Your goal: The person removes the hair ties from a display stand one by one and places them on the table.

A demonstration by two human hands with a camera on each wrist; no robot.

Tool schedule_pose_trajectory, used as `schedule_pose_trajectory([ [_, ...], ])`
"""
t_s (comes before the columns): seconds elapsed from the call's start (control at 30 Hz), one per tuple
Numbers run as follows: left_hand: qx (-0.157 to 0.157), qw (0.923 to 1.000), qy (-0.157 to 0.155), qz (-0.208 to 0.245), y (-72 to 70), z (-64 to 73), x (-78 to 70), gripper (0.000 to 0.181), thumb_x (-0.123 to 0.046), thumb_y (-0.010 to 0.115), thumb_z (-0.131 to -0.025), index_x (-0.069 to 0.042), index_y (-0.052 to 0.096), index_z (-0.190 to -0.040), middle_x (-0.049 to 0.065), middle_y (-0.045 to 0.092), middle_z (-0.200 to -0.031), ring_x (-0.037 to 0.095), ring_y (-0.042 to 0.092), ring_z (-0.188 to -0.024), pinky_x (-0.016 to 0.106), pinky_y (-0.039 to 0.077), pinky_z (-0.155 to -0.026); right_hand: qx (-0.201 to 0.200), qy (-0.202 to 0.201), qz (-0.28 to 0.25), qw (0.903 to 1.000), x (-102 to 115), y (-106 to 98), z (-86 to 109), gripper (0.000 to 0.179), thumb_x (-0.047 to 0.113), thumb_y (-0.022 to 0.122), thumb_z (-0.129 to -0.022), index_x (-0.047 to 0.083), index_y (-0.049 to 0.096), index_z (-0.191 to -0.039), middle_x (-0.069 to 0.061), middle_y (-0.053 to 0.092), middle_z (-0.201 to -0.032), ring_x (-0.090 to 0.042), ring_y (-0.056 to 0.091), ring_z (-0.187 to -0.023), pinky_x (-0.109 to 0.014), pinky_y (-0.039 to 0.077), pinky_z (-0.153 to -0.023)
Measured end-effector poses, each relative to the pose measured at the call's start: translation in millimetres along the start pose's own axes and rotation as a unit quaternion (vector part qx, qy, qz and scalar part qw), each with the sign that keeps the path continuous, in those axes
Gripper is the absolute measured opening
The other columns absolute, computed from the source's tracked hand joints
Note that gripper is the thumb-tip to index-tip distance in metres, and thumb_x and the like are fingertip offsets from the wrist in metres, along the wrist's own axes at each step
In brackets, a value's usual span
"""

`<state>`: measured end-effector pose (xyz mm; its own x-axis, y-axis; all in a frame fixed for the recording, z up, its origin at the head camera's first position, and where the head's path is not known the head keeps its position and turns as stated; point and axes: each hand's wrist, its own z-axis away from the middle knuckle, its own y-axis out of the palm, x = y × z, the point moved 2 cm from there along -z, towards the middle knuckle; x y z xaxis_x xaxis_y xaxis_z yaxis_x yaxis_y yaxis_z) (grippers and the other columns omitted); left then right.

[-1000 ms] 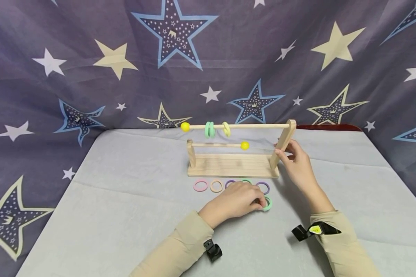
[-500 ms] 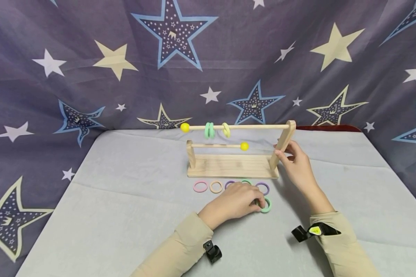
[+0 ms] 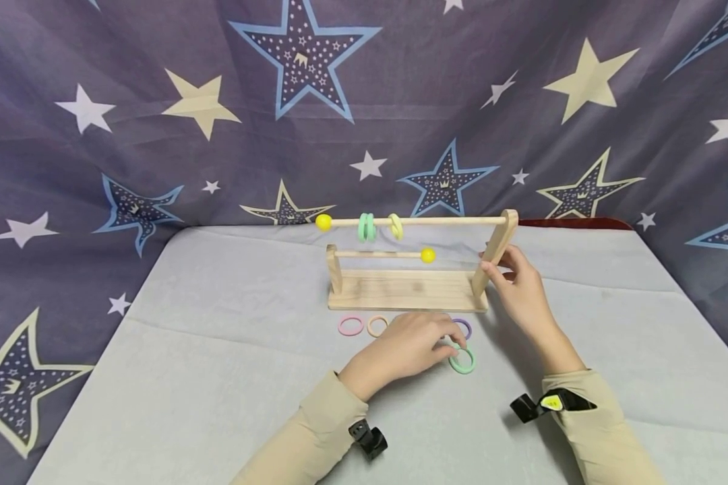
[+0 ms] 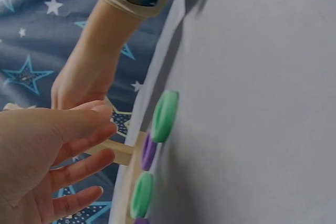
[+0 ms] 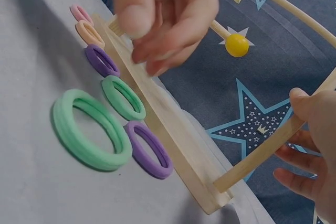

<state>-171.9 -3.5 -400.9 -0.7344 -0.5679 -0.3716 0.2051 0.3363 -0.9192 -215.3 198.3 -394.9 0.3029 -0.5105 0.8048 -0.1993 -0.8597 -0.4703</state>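
Note:
My left hand point(image 3: 409, 343) hovers over a row of hair ties, thumb and fingers apart and holding nothing. Right by its fingertips, a thick green hair tie point(image 3: 463, 371) lies flat on the table. Behind that one is a purple hair tie point(image 5: 164, 171); another green hair tie point(image 5: 114, 103) and a second purple hair tie point(image 5: 94, 64) continue the row, hidden under my left hand in the head view. My right hand point(image 3: 522, 289) grips the right upright point(image 3: 502, 236) of a wooden rack point(image 3: 406, 289) between thumb and fingers.
Two green hair ties point(image 3: 371, 228) and a yellow hair tie point(image 3: 396, 227) hang on the upper rod. A lower rod ends in a yellow ball point(image 3: 428, 255). Pink point(image 3: 350, 335) and orange point(image 5: 90, 34) ties lie at the row's left end. A starry curtain point(image 3: 364, 101) stands behind.
My left fingers have come off the front green hair tie and spread, and that hand has drawn slightly left. The tie has shifted a little left and nearer. My right hand stays on the upright.

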Motion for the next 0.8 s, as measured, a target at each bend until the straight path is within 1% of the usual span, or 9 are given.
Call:
schedule_pose_trajectory([
  [0.03, -0.005, 1.0000, -0.003, 0.004, -1.8, 0.5, 0.0, 0.014, -0.027, 0.070, -0.094, -0.028, 0.073, -0.108, -0.016, 0.067, -0.107, 0.003, 0.061, -0.101, 0.022, 0.047, -0.083, 0.000, 0.002, 0.001, 1.0000, -0.8, 0.1, 0.0, 0.035, 0.017, 0.060, -0.101, -0.001, 0.055, -0.130, -0.019, 0.066, -0.119, -0.009, 0.058, -0.104, -0.018, 0.044, -0.081],
  [0.1, -0.013, 0.9998, -0.010, 0.014, -5.7, 1.1, 0.1, 0.015, -0.027, 0.069, -0.095, -0.029, 0.073, -0.109, -0.015, 0.067, -0.110, 0.004, 0.061, -0.104, 0.022, 0.047, -0.084, 0.000, 0.002, 0.002, 1.0000, -11.6, 1.4, -1.6, 0.037, 0.023, 0.060, -0.101, 0.002, 0.055, -0.131, -0.015, 0.067, -0.120, -0.012, 0.059, -0.106, -0.019, 0.044, -0.082],
  [0.3, -0.049, 0.9975, -0.038, 0.033, -19.7, 2.6, -1.0, 0.016, -0.031, 0.067, -0.096, -0.029, 0.072, -0.111, -0.015, 0.067, -0.109, 0.005, 0.061, -0.105, 0.024, 0.048, -0.087, -0.004, 0.002, 0.002, 1.0000, -12.0, 2.1, -1.9, 0.037, 0.022, 0.059, -0.101, 0.001, 0.055, -0.130, -0.017, 0.067, -0.119, -0.017, 0.059, -0.107, -0.019, 0.044, -0.082],
  [0.37, -0.064, 0.9961, -0.047, 0.036, -24.8, 2.8, -1.7, 0.016, -0.031, 0.066, -0.096, -0.029, 0.072, -0.111, -0.015, 0.067, -0.109, 0.005, 0.060, -0.108, 0.026, 0.047, -0.093, -0.005, 0.002, 0.001, 1.0000, -11.5, 2.1, -2.1, 0.037, 0.022, 0.059, -0.101, 0.001, 0.055, -0.130, -0.017, 0.067, -0.119, -0.019, 0.060, -0.107, -0.019, 0.044, -0.082],
  [0.47, -0.082, 0.9938, -0.062, 0.043, -31.6, 4.4, -2.2, 0.017, -0.031, 0.066, -0.097, -0.029, 0.072, -0.112, -0.015, 0.067, -0.110, 0.006, 0.060, -0.108, 0.027, 0.046, -0.094, -0.005, 0.004, 0.001, 1.0000, -10.6, 2.2, -2.1, 0.036, 0.022, 0.059, -0.101, 0.001, 0.055, -0.130, -0.017, 0.067, -0.119, -0.022, 0.060, -0.108, -0.019, 0.044, -0.082],
  [0.57, -0.102, 0.9910, -0.069, 0.052, -36.0, 6.4, -0.8, 0.016, -0.029, 0.066, -0.097, -0.027, 0.072, -0.112, -0.013, 0.067, -0.110, 0.007, 0.060, -0.107, 0.027, 0.047, -0.091, -0.005, 0.004, -0.002, 1.0000, -9.7, 2.1, -2.4, 0.036, 0.020, 0.060, -0.100, 0.000, 0.055, -0.130, -0.017, 0.067, -0.119, -0.024, 0.060, -0.109, -0.018, 0.044, -0.081],
  [0.6, -0.110, 0.9900, -0.070, 0.053, -37.3, 7.2, 0.1, 0.016, -0.029, 0.067, -0.097, -0.026, 0.072, -0.112, -0.012, 0.067, -0.109, 0.007, 0.061, -0.104, 0.027, 0.049, -0.087, -0.006, 0.004, -0.004, 1.0000, -9.5, 2.0, -2.6, 0.036, 0.020, 0.060, -0.100, -0.001, 0.055, -0.130, -0.017, 0.067, -0.119, -0.025, 0.060, -0.109, -0.018, 0.044, -0.081],
  [0.7, -0.141, 0.9864, -0.066, 0.054, -41.6, 9.2, 3.4, 0.016, -0.026, 0.067, -0.096, -0.025, 0.071, -0.112, -0.011, 0.068, -0.109, 0.009, 0.061, -0.104, 0.029, 0.050, -0.085, -0.006, 0.000, -0.007, 1.0000, -8.4, 1.7, -2.5, 0.037, 0.018, 0.061, -0.099, -0.001, 0.055, -0.130, -0.017, 0.067, -0.119, -0.022, 0.060, -0.107, -0.018, 0.044, -0.081],
  [0.8, -0.168, 0.9818, -0.068, 0.057, -46.9, 11.4, 7.3, 0.016, -0.025, 0.067, -0.096, -0.024, 0.071, -0.112, -0.011, 0.068, -0.110, 0.011, 0.061, -0.107, 0.032, 0.050, -0.086, -0.007, -0.003, -0.007, 1.0000, -9.6, 2.1, -2.5, 0.036, 0.015, 0.062, -0.099, -0.001, 0.055, -0.131, -0.018, 0.067, -0.119, -0.012, 0.058, -0.105, -0.018, 0.044, -0.081],
])
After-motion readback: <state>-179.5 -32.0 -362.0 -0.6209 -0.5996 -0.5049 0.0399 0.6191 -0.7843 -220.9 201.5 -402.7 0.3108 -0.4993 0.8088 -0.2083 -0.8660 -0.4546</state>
